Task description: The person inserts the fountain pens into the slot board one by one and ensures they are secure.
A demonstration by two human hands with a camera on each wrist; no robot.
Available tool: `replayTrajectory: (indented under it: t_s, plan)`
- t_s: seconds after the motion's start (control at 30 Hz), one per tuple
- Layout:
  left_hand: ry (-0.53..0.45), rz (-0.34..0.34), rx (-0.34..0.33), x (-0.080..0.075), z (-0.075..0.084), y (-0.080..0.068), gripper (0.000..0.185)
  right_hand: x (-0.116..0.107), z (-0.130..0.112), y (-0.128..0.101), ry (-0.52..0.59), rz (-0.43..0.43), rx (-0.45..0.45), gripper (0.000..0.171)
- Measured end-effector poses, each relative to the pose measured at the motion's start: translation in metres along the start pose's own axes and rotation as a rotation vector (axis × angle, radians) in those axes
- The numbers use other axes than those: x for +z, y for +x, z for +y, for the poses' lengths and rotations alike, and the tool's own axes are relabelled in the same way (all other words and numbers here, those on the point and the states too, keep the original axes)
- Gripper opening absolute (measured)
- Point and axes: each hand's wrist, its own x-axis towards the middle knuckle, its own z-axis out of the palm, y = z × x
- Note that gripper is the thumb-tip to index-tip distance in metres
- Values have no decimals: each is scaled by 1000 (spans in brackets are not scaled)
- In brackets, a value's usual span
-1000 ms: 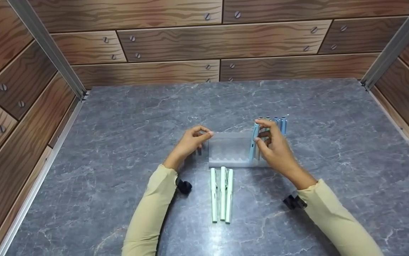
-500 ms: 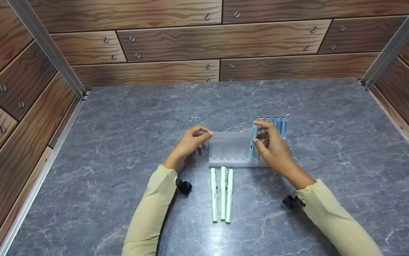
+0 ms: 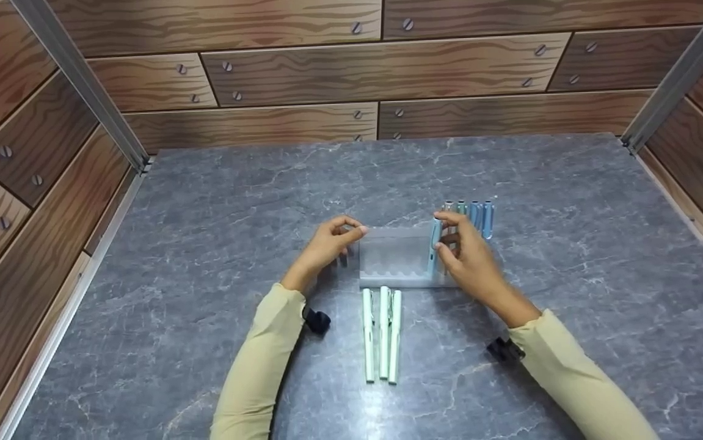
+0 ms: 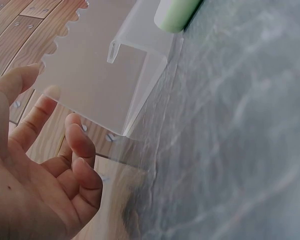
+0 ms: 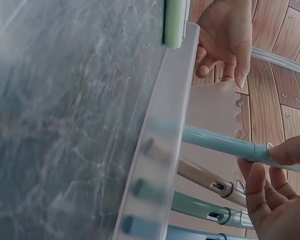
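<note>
A clear pen stand (image 3: pixel 393 253) with a notched upper edge stands in the middle of the table. My left hand (image 3: pixel 328 243) pinches its upper left corner between thumb and index finger, the other fingers curled loosely below. At the stand's right part, my right hand (image 3: pixel 474 260) pinches a light blue pen (image 5: pixel 222 143) near its capped upper end. The pen leans in the stand, its lower end behind the frosted front lip. Beside it sit a beige pen (image 5: pixel 205 177), a green pen (image 5: pixel 200 205) and blue pens (image 3: pixel 488 221), partly hidden by my right hand in the head view.
Three pale green pens (image 3: pixel 383 333) lie side by side on the grey marbled table (image 3: pixel 235 201), just in front of the stand. Wood-patterned walls (image 3: pixel 290 73) enclose the table at the back and sides.
The light blue pen has moved slightly down and left and become more upright, my right hand moving with it. My left hand stays at the stand's corner.
</note>
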Motion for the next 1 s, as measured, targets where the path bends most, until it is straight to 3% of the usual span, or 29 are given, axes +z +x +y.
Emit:
replayTrajectory:
  t_s: [0.33, 1.0]
  plan:
    - [16, -13, 14, -2, -2, 0, 22, -4, -1, 4, -203, 47, -74, 51]
    - [24, -14, 17, -2, 0, 0, 23, -7, -2, 12, -367, 17, 16, 55]
